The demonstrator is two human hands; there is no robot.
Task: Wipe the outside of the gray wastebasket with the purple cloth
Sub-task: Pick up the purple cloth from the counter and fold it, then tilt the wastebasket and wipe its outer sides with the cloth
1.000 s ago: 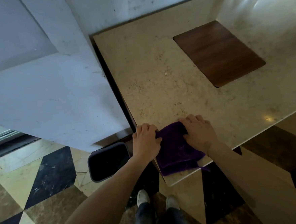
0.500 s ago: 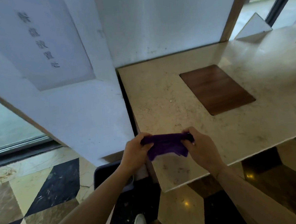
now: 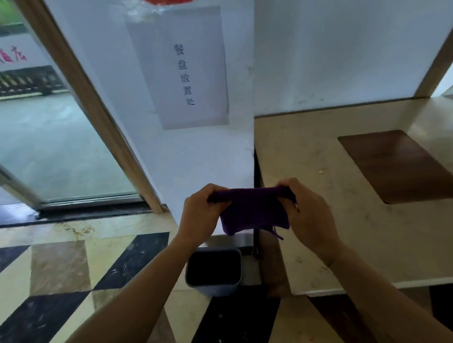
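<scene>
Above wastebasket (image 3: 213,272), purple cloth (image 3: 253,212) now lifted off counter (image 3: 359,242)

I see a soft, matt purple cloth (image 3: 253,212), a smooth grey plastic wastebasket (image 3: 213,272), a polished stone worktop (image 3: 359,242) with a wood inlay (image 3: 399,164), and a glossy marble floor (image 3: 66,276).

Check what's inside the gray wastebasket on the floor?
The gray plastic wastebasket stands open-topped on the tiled floor. Its interior looks dark with nothing visible; the bottom is too shadowed to confirm. The left forearm covers none of the opening.
</scene>
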